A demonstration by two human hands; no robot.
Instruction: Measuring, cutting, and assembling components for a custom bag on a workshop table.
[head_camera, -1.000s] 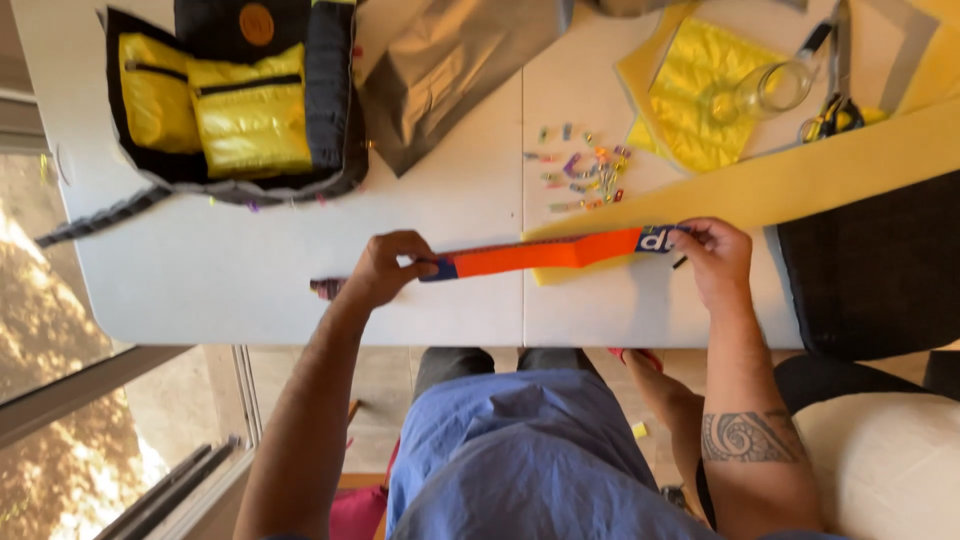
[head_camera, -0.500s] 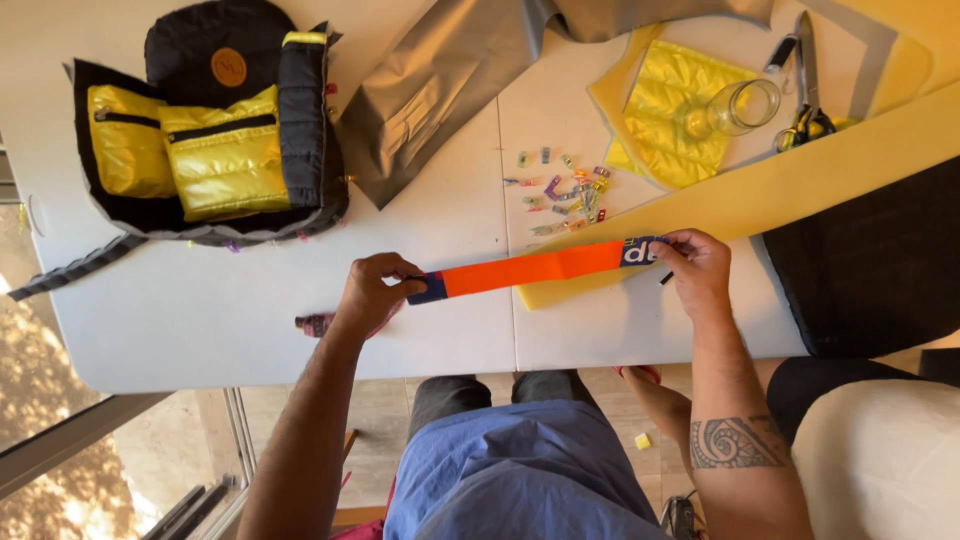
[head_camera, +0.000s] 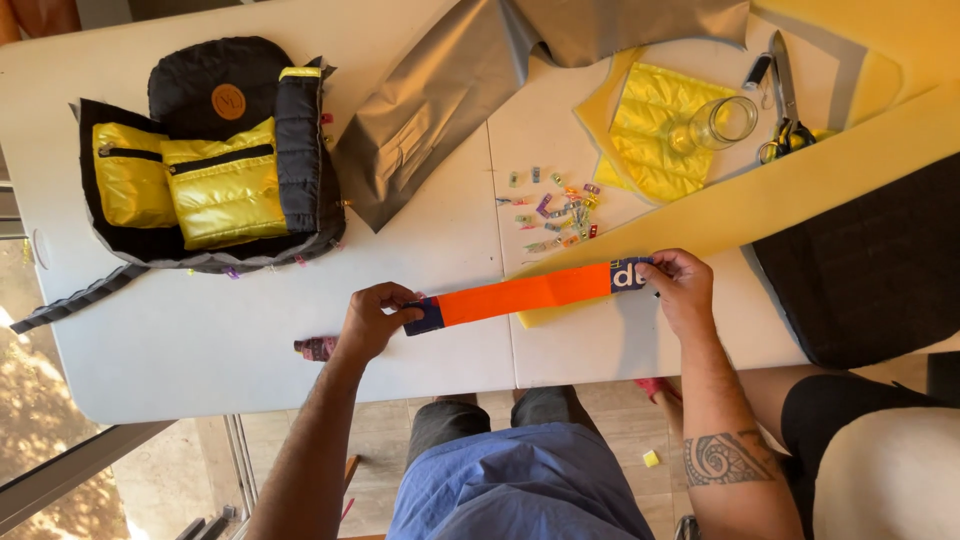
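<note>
- Starting at the far left of the white table [head_camera: 200, 370], you have a black quilted bag [head_camera: 215, 160] lying opened out, its shiny yellow pockets facing up and a grey strap trailing off toward the table's edge.
- Just right of the bag lies a piece of grey fabric [head_camera: 440, 110], running up toward the top of the view.
- Your left hand [head_camera: 372, 320] is curled closed near the table's front edge, fingers and thumb pinching the dark blue end of the orange strap [head_camera: 525, 293]; a small pinkish object [head_camera: 317, 347] sits on the table just beside that wrist.
- That strap is stretched straight between your two hands, low over the table and slightly tilted, its right end higher in the view.
- Beyond the strap's middle, a scatter of small coloured clips [head_camera: 555, 210] lies on the table.
- Your right hand [head_camera: 680, 290] is closed on the strap's other dark blue end, thumb on top and fingers folded under.
- Under that end runs a long yellow foam sheet [head_camera: 800, 190], slanting up to the right.
- Farther right and back, you have a yellow quilted panel [head_camera: 660, 135], a clear glass jar [head_camera: 722, 122] on its side, and scissors [head_camera: 785, 100].
- A black quilted piece [head_camera: 870, 270] lies at the right edge.
</note>
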